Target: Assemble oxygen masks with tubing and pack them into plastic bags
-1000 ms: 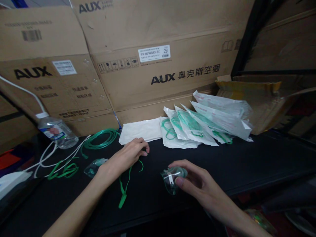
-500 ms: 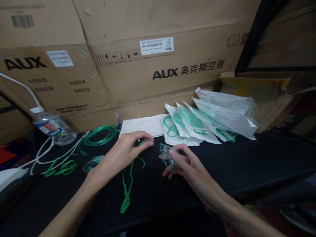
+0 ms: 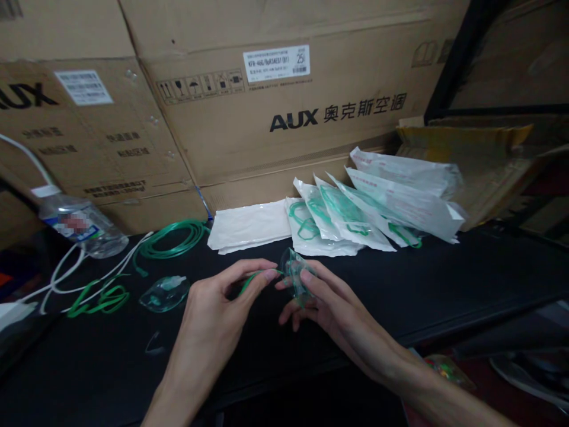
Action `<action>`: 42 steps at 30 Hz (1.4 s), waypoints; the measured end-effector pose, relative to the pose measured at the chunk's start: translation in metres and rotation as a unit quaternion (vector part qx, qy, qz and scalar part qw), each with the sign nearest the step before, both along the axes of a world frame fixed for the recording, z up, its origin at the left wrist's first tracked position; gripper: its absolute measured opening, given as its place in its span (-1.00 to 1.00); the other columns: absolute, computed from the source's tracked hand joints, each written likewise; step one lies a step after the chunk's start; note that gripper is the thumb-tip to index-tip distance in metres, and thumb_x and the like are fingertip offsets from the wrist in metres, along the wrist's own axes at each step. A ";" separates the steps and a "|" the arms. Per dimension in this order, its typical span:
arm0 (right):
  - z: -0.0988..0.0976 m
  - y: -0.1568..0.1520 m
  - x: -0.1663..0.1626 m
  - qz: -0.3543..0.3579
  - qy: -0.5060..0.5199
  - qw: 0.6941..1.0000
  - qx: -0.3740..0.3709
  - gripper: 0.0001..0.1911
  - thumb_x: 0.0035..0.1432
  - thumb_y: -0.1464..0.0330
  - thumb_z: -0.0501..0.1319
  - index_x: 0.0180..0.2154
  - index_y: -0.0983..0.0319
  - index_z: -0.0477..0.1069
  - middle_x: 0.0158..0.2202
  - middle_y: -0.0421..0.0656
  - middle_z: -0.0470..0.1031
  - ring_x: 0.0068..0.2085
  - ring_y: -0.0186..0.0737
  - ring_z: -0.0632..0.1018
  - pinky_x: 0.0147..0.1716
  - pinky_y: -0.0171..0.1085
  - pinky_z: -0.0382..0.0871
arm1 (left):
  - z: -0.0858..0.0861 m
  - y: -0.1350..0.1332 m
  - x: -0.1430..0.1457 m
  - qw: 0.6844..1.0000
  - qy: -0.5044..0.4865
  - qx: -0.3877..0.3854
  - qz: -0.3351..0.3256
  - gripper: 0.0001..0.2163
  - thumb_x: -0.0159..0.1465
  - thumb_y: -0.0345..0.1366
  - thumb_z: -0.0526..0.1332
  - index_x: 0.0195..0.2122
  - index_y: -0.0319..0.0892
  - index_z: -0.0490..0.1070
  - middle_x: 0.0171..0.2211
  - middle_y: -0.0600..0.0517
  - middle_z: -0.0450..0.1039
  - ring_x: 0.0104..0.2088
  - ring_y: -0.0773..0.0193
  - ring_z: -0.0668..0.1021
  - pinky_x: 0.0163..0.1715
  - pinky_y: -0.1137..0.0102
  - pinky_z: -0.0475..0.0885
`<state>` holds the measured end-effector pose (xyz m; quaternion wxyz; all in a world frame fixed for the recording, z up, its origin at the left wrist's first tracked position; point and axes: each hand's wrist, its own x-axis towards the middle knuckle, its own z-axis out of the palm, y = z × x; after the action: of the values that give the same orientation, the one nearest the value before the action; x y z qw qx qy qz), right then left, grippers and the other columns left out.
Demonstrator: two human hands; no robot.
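At centre frame our left hand pinches the end of a green strap between thumb and forefinger. It meets the clear mask, which our right hand grips by its edge, just above the black table. We judge the strap is at the mask's rim but not visibly fastened. At the left, a second mask lies loose near coiled tubing. Sealed packs lie unopened right of centre.

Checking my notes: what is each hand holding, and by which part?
Left hand pinches the green strap near its end; right hand holds the clear mask by its edge.
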<state>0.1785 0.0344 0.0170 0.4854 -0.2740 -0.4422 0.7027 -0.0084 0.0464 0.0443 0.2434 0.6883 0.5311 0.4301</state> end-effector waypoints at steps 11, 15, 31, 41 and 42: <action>-0.002 0.000 0.000 0.001 0.017 1.000 0.007 -0.79 0.38 0.19 0.19 -0.11 0.19 0.38 -0.18 -0.20 0.48 -0.29 -0.30 0.60 -0.21 -0.24 0.48 | -0.008 -0.004 0.007 0.999 -0.005 -0.036 -0.027 -0.81 0.28 -0.09 0.31 -0.23 -0.04 0.63 -0.23 0.10 0.68 -0.20 0.17 0.67 -0.24 0.42 0.56; -0.003 0.000 -0.001 -0.013 0.005 1.000 0.014 -0.78 0.37 0.18 0.21 -0.12 0.19 0.37 -0.20 -0.20 0.49 -0.28 -0.30 0.60 -0.19 -0.24 0.51 | -0.007 -0.004 0.008 0.999 -0.009 -0.043 -0.025 -0.83 0.27 -0.11 0.31 -0.23 -0.03 0.64 -0.25 0.12 0.68 -0.23 0.19 0.67 -0.27 0.44 0.55; -0.009 0.001 -0.001 -0.065 -0.033 0.997 0.040 -0.73 0.28 0.18 0.30 -0.10 0.16 0.34 -0.22 -0.21 0.58 -0.28 -0.27 0.65 -0.23 -0.24 0.56 | 0.002 -0.004 0.013 0.979 -0.128 -0.135 -0.080 -0.84 0.24 -0.18 0.32 -0.27 -0.11 0.62 -0.31 0.06 0.67 -0.28 0.21 0.67 -0.27 0.43 0.58; -0.008 0.002 -0.001 -0.085 -0.058 0.993 0.065 -0.71 0.25 0.17 0.33 -0.10 0.15 0.33 -0.21 -0.19 0.56 -0.24 -0.25 0.64 -0.24 -0.24 0.57 | 0.001 -0.002 0.013 0.977 -0.135 -0.144 -0.083 -0.82 0.24 -0.18 0.30 -0.26 -0.16 0.61 -0.30 0.01 0.65 -0.28 0.18 0.65 -0.27 0.37 0.57; -0.008 0.002 -0.001 -0.087 -0.056 0.992 0.067 -0.71 0.25 0.18 0.32 -0.10 0.15 0.33 -0.20 -0.19 0.56 -0.23 -0.24 0.64 -0.23 -0.23 0.57 | 0.001 -0.002 0.013 0.978 -0.131 -0.141 -0.081 -0.81 0.24 -0.17 0.30 -0.26 -0.16 0.61 -0.29 0.00 0.66 -0.28 0.18 0.64 -0.27 0.36 0.57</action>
<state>0.1772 0.0361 0.0093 0.5365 -0.3170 -0.4893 0.6101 0.0046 0.0440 0.0453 0.4392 0.6255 0.4925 0.4164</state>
